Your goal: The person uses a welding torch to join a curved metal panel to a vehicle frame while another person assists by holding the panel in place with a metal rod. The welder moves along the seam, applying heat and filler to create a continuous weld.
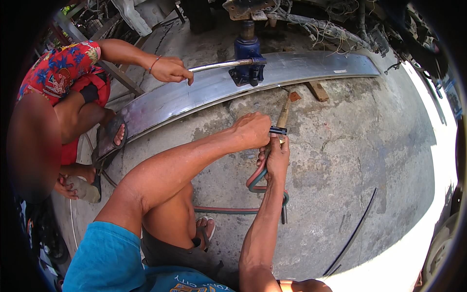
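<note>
In front of me, my left hand (253, 129) is closed, with a short black cylinder (278, 130) sticking out past its fingers to the right. Just below it, my right hand (277, 155) pinches a small brass-coloured fitting (282, 141), close to the cylinder. Paired red and green hoses (256, 179) come out beneath my right hand, loop, and run left behind my forearm. A dark tube end (284, 215) shows beside that loop. How the hoses join the fitting is hidden by my fingers.
Beyond my hands a blue jack (248, 57) stands on a long metal beam (316, 68) under a vehicle frame. At left, a person's hand (171, 69) holds the jack's lever (219, 65). Wood pieces (317, 91) and a black strip (354, 232) lie on concrete.
</note>
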Tool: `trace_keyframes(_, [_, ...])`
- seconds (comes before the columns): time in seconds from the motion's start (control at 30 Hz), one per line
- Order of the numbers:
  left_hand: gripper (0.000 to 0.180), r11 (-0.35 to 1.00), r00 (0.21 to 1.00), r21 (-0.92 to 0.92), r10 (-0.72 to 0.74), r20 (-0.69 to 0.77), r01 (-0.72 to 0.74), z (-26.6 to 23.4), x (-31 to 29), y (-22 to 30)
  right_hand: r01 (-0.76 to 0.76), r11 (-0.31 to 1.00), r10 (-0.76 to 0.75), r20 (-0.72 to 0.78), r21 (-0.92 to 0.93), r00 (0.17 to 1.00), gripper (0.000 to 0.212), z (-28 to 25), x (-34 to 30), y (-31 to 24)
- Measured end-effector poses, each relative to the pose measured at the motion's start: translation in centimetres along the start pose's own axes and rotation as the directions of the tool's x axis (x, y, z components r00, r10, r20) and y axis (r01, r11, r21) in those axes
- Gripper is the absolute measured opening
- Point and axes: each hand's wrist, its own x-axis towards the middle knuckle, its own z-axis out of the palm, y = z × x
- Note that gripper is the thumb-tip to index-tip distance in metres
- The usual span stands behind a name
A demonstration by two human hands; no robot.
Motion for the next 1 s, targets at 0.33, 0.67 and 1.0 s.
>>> trace_keyframes(0.33, [0.025, 1.000, 1.000, 0.004, 0.020, -0.013, -0.020, 0.1, 0.0, 0.2, -0.036, 0.999, 0.036, 0.034, 0.009, 0.999, 0.021, 0.2, -0.5, -0.1])
trace_keyframes(0.67, [0.025, 1.000, 1.000, 0.020, 0.020, 0.001, -0.020, -0.2, -0.2, 0.7, -0.016, 1.000, 0.015, 0.016, 0.014, 1.000, 0.021, -0.3, -0.6, -0.4])
trace_keyframes(1.0, [0.023, 0.997, 0.997, 0.024, 0.073, -0.017, -0.073, 0.3, -0.1, 0.8, -0.034, 0.999, 0.032, 0.054, 0.033, 0.998, 0.018, -0.2, -1.1, 0.3])
